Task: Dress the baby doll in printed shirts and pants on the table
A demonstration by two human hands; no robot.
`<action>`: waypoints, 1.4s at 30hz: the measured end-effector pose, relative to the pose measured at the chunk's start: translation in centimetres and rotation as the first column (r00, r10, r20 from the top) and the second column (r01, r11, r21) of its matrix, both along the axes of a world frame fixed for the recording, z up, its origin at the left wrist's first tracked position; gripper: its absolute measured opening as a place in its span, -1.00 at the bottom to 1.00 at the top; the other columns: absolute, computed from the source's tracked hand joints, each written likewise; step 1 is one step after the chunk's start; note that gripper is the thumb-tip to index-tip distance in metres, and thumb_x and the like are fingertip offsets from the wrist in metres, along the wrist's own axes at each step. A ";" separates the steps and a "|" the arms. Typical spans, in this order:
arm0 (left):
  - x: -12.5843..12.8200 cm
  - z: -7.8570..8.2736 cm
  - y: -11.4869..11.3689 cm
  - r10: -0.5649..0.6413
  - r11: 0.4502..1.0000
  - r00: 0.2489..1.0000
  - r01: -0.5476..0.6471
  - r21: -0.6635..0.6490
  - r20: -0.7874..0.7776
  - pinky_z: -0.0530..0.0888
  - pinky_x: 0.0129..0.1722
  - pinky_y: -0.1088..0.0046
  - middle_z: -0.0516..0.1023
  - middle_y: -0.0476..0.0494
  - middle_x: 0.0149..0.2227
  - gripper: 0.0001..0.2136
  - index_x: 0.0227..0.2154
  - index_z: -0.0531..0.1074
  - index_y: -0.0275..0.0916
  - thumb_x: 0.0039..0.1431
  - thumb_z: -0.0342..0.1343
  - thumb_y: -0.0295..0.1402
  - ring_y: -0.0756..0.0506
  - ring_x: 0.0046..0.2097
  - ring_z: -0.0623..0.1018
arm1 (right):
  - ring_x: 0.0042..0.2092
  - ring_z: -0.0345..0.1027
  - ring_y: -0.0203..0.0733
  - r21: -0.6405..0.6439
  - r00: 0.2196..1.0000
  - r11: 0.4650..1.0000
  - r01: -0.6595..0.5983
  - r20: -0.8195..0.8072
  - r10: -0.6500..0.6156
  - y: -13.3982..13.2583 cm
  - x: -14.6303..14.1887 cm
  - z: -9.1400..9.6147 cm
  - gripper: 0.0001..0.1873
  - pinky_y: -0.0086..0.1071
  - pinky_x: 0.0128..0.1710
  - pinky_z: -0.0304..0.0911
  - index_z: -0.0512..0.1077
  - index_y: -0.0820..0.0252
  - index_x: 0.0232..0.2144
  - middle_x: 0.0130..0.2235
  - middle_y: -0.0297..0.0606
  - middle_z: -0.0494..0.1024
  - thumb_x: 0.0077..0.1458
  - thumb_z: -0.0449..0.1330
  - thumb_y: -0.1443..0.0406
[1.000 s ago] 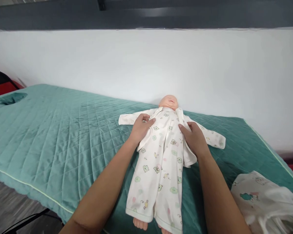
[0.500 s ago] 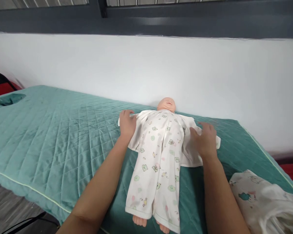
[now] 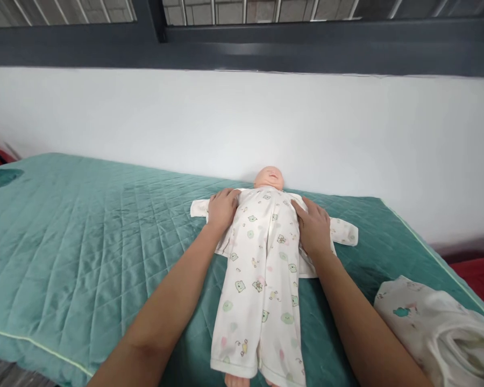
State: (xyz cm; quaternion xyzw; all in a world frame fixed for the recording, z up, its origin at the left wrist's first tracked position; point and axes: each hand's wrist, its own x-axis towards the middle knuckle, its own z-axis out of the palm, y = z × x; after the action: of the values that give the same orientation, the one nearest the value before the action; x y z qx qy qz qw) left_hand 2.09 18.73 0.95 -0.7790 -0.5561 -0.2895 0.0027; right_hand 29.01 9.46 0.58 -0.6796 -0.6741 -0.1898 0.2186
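A baby doll (image 3: 268, 177) lies on its back on a teal quilted bed (image 3: 84, 236), head toward the white wall. It wears a white printed romper (image 3: 262, 269) with the sleeves spread sideways. My left hand (image 3: 221, 208) rests on the doll's shoulder at the left sleeve, fingers curled over the cloth. My right hand (image 3: 314, 227) lies flat on the doll's other side, fingers together, pressing the romper's loose front flap. The doll's bare feet show at the bottom edge.
A crumpled white printed garment (image 3: 435, 328) lies on the bed at the lower right. A round face hole (image 3: 0, 178) opens in the bed at the far left. A white wall and dark window frame (image 3: 242, 48) stand behind the bed.
Both hands moved back in from the sleeves to the doll's chest sides. The camera tilted up and shifted a little, showing more of the window.
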 end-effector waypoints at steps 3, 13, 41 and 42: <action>-0.9 0.2 0.6 0.114 0.991 0.993 -0.111 -0.078 0.040 0.41 0.02 0.28 0.57 -0.13 0.07 -0.63 0.01 0.54 -0.06 0.35 -0.13 -0.42 -0.19 0.04 0.55 | 0.29 0.16 0.09 -0.055 0.997 0.998 0.040 0.073 -0.036 -0.1 0.4 0.2 -0.45 -0.01 0.21 0.12 0.31 0.06 0.28 0.33 -0.06 0.30 0.30 -0.08 0.37; -2.4 0.4 -0.8 0.122 0.972 0.992 -0.112 -0.206 0.038 0.31 0.21 0.14 0.50 -0.13 0.17 -0.61 0.12 0.47 0.01 0.28 -0.04 -0.32 -0.25 0.18 0.45 | 0.07 0.40 0.04 -0.346 0.961 0.913 0.217 -0.088 -0.261 0.2 2.6 2.8 -0.47 -0.07 0.09 0.21 0.39 -0.02 0.18 0.17 -0.16 0.49 0.30 -0.18 0.27; -1.2 0.0 -1.4 0.177 0.956 0.984 -0.170 -0.239 0.009 -0.07 0.35 -0.26 0.39 -0.25 0.24 -0.51 0.21 0.33 -0.01 0.20 0.05 -0.26 -0.35 0.31 0.28 | 0.37 -0.01 0.33 -0.508 0.985 0.860 0.052 -0.116 -0.128 1.5 3.1 5.8 -0.34 0.15 0.26 0.03 0.31 0.07 0.26 0.39 0.00 0.14 0.08 0.17 0.31; -1.1 0.0 -1.3 0.175 0.958 0.984 -0.164 -0.236 0.026 -0.06 0.36 -0.24 0.40 -0.24 0.24 -0.52 0.20 0.34 -0.03 0.19 0.04 -0.26 -0.34 0.31 0.29 | 0.38 -0.02 0.28 -0.486 0.987 0.874 0.019 -0.128 -0.092 1.6 2.4 6.6 -0.35 0.10 0.28 0.04 0.29 0.09 0.27 0.40 -0.03 0.12 0.10 0.14 0.31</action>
State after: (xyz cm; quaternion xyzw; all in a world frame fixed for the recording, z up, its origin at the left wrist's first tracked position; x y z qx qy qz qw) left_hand 1.02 17.42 0.93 -0.7165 -0.6509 -0.2390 -0.0768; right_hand 31.43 11.03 7.14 -0.7438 -0.6622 0.0290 0.0858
